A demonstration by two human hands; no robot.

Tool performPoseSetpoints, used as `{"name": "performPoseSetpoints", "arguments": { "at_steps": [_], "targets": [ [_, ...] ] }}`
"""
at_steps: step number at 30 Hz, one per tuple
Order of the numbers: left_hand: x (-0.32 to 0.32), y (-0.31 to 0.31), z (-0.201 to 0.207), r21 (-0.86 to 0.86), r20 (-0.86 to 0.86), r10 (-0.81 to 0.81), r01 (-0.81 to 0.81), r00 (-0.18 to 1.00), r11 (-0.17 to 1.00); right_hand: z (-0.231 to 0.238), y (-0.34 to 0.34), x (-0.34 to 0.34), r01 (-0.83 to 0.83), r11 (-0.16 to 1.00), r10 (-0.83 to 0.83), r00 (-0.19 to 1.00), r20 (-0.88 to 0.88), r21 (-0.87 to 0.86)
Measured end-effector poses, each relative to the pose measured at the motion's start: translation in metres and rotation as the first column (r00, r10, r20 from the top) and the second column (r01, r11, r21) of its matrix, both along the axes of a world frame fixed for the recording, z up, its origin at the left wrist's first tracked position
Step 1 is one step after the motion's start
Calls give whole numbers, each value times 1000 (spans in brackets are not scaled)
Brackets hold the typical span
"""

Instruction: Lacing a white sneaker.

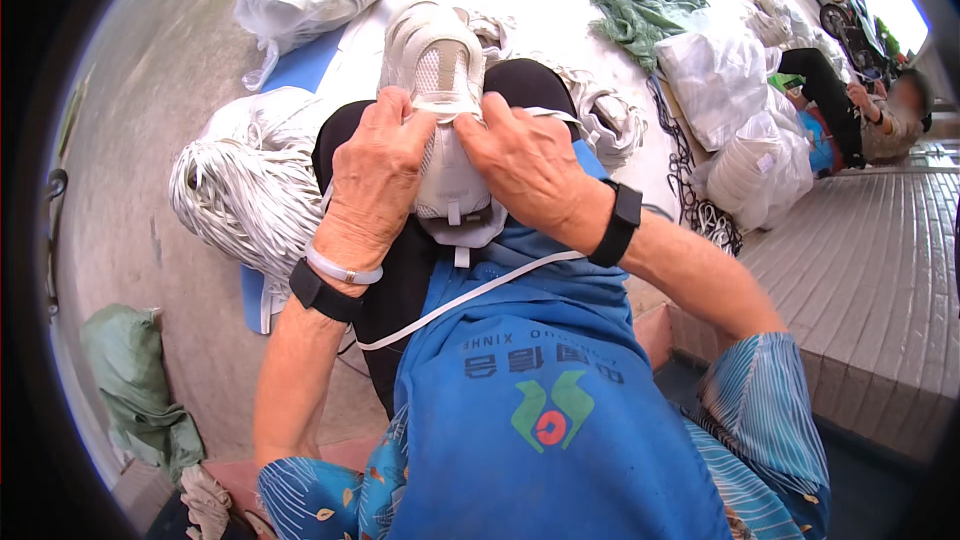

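Observation:
A white sneaker rests on my lap, toe pointing away from me and heel toward me. My left hand is closed at the shoe's left eyelet edge, thumb and fingers pinching the white shoelace. From the other side my right hand pinches it too, with thumb and fingers pressed near the bottom of the toe section. A short stretch of lace crosses the shoe between my thumbs. One length trails past my right knuckles, and another loops over my blue apron. The exact fingertip grip is partly hidden.
A bundle of white laces lies left of my knee. More white sneakers sit on the white sheet ahead. Plastic bags, a green cloth and dark cord lie to the right. Another person sits far right.

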State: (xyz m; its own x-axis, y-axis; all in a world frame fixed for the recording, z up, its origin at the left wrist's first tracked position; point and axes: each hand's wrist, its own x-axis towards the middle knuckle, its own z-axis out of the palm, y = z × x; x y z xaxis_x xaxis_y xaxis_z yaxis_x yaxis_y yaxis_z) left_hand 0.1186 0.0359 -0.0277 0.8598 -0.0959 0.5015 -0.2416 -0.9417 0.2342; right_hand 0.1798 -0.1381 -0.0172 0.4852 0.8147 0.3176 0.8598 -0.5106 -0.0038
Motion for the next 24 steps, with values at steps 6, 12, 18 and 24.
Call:
{"name": "performPoseSetpoints", "arguments": {
  "at_steps": [6,12,18,24],
  "targets": [
    [5,8,-5,63,20,-127,126,992,990,-3,11,3,-91,984,120,972,200,-151],
    [2,9,-6,-158,0,-100,99,995,982,20,17,12,-292,954,286,955,-77,-71],
    [-5,7,-5,-357,-17,-43,34,999,934,17,15,-20,-144,879,366,815,-450,455],
    [-7,3,-6,-588,-230,85,-208,969,781,-10,19,-4,6,931,149,906,-395,366]
  ]
}}
